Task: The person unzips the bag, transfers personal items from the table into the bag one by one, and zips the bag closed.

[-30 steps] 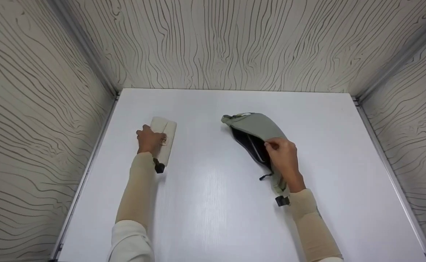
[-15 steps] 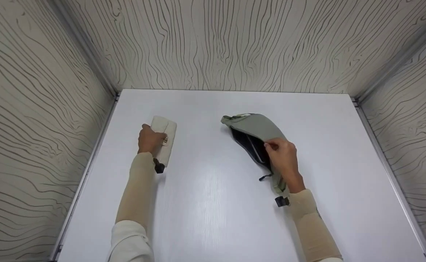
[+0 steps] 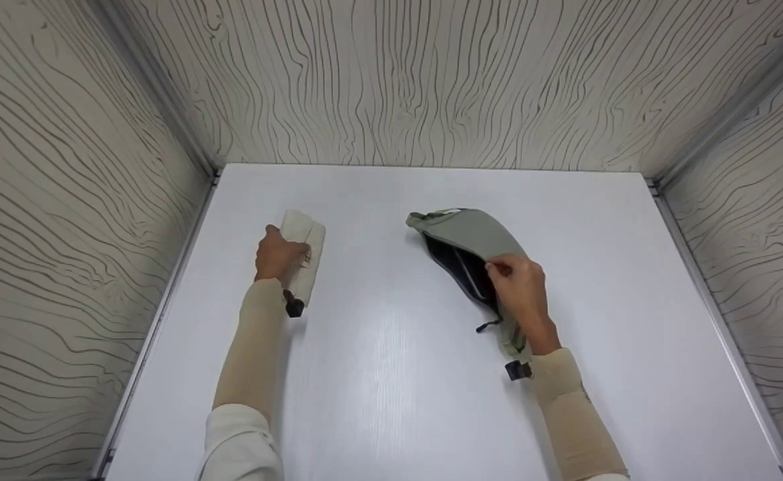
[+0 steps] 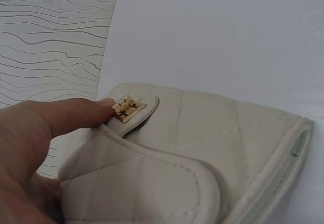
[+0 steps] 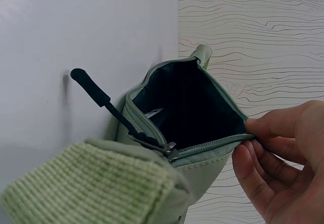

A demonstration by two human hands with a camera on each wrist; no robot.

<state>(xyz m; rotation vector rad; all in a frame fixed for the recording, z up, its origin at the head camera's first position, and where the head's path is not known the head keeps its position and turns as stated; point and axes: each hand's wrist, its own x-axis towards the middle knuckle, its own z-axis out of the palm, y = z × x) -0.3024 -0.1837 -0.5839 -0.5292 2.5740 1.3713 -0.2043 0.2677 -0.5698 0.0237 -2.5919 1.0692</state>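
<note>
On the left of the table, my left hand (image 3: 279, 256) grips a cream quilted wallet (image 3: 308, 274) by its left side. The thumb lies beside the gold clasp (image 4: 127, 107) in the left wrist view, and the other fingers are mostly hidden behind the wallet. To the right, my right hand (image 3: 520, 284) pinches the zipped edge of a grey-green zip bag (image 3: 475, 230) between thumb and fingers. Its mouth gapes open, showing a dark lining (image 5: 192, 107). A black zipper pull (image 5: 91, 87) sticks out at the near end, beside a green checked strap (image 5: 91, 183).
A white table (image 3: 378, 387) lies under both things. Pale wood-grain panels stand behind it (image 3: 391, 80) and along both sides, with grey metal strips at the corners. Small black wrist cameras hang below each wrist.
My left hand has shifted slightly, its fingers closing in round the wallet, and the wallet's far end has moved up a little. My right hand and the zip bag stay as they were.
</note>
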